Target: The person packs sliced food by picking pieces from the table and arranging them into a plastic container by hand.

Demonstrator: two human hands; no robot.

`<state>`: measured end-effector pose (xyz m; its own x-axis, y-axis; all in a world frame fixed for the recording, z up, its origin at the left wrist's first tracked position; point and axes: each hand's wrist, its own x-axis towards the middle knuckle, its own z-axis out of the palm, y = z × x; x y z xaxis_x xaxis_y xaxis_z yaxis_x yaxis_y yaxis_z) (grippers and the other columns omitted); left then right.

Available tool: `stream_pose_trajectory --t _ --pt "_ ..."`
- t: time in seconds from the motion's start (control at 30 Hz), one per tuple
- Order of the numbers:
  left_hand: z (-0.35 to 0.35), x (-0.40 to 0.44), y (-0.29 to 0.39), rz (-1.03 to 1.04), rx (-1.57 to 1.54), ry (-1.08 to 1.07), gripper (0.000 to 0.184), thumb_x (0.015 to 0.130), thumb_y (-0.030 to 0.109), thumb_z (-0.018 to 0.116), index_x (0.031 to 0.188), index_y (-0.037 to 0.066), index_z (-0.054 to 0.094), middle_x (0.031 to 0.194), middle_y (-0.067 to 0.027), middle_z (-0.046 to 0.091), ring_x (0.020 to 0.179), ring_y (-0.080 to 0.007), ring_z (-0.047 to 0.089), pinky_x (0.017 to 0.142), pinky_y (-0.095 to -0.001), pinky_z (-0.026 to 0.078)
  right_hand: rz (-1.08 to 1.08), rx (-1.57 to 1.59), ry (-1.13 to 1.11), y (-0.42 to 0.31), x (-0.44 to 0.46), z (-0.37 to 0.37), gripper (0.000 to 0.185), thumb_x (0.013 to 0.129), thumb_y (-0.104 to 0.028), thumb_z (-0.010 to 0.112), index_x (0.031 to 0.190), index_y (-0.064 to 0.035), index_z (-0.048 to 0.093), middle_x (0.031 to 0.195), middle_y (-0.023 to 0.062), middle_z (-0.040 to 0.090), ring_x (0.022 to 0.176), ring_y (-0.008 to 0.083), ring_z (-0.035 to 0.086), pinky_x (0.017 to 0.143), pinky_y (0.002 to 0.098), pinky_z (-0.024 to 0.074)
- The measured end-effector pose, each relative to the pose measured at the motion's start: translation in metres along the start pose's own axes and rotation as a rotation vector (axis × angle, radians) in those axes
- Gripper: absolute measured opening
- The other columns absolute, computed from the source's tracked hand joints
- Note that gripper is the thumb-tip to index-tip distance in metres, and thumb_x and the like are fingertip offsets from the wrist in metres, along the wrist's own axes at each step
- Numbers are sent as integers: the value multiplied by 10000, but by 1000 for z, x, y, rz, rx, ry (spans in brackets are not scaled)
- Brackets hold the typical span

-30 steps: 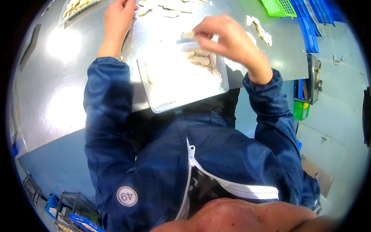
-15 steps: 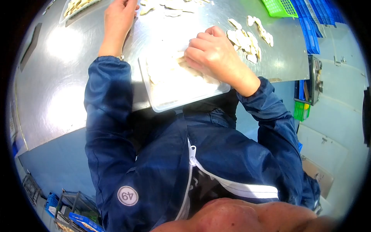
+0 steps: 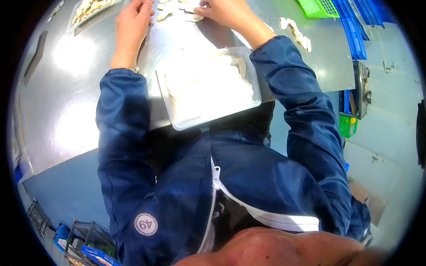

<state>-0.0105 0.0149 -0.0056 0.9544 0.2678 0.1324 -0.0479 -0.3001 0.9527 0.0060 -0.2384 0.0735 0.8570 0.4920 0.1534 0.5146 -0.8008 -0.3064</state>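
My right hand (image 3: pixel 228 15) reaches over the table at the top, fingertips pinched at the edge of a pale slice (image 3: pixel 194 18); the slices look like mushroom. My left hand (image 3: pixel 134 22) rests at the left of this group, fingers curled and pressed together; whatever they may hold is hidden. More pale slices (image 3: pixel 166 9) lie between the two hands. Close to my body, a clear plastic tray (image 3: pixel 176 119) sits at the table's front edge, full of pale pieces washed out by glare.
A steel table (image 3: pixel 66 102) carries strong reflections. A second tray (image 3: pixel 74 25) of slices stands at the far left. A short row of slices (image 3: pixel 296 33) lies at the right. Beyond are a green basket (image 3: pixel 317 9) and stacked blue crates (image 3: pixel 353 35).
My right hand has moved from the tray up and left to the slices on the table, uncovering the tray's contents. My left hand has barely moved.
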Motion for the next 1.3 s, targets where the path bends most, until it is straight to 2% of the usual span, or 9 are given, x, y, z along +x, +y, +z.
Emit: stream_pose_trajectory --t 0.2,0.3,0.37,0.43,0.53,0.8,1.0,1.2,1.3 --pt "3 -1 0 4 -17 -7 277 983 281 636 1103 61 754 837 -20 710 667 -53 595 626 -214 478 -13 87 -41 13 11 16 280 863 -275 704 922 -9 765 834 226 722 760 384 707 727 453 553" --pt "1 0 -3 10 -18 -13 278 985 282 633 1108 62 752 842 -20 710 666 -53 594 623 -213 476 192 320 -138 12 2 -11 298 881 -288 712 946 -2 761 781 186 726 699 285 704 685 397 545" --pt "0 -2 0 -3 -26 -6 277 988 280 629 1115 65 750 845 -17 708 664 -52 592 621 -211 474 41 483 -102 22 -14 -25 274 917 -255 692 972 6 751 796 162 722 718 177 662 672 329 512" --pt "1 1 -4 -6 -38 -23 277 991 279 624 1122 69 749 846 -12 705 665 -51 590 621 -209 474 -17 422 -186 22 -36 -53 267 917 -236 674 987 10 751 843 189 733 745 252 694 702 376 532" --pt "1 3 -6 -26 -49 -31 274 995 277 620 1131 76 748 852 -6 700 671 -48 591 621 -206 473 -86 371 -232 35 -76 -57 224 950 -202 725 1089 -30 757 914 76 736 824 172 691 779 274 553" --pt "0 -3 6 -28 -28 -13 284 1002 273 613 1140 63 745 875 -11 703 710 -49 589 654 -201 477 96 530 -385 27 -124 -59 154 931 -142 719 1022 -20 748 871 40 718 800 116 649 752 259 527" --pt "0 -4 7 -13 -25 -7 264 1006 248 615 1132 55 744 869 -18 698 709 -54 587 652 -203 478 93 484 -353 23 -123 -52 197 868 -166 733 1006 -30 764 856 85 742 781 174 693 743 297 542" --pt "0 1 -1 -57 -90 -11 249 1001 243 626 1123 62 746 861 -16 698 690 -49 584 628 -196 462 -129 116 -74 28 -124 -40 178 840 -203 710 935 -65 772 751 125 681 706 316 665 688 391 536" --pt "2 -1 0 -36 -69 -4 249 1001 248 627 1121 66 748 854 -12 694 680 -46 582 615 -195 455 -17 194 -105 14 -107 -49 168 847 -213 710 906 -67 768 744 113 686 717 305 678 673 397 535"
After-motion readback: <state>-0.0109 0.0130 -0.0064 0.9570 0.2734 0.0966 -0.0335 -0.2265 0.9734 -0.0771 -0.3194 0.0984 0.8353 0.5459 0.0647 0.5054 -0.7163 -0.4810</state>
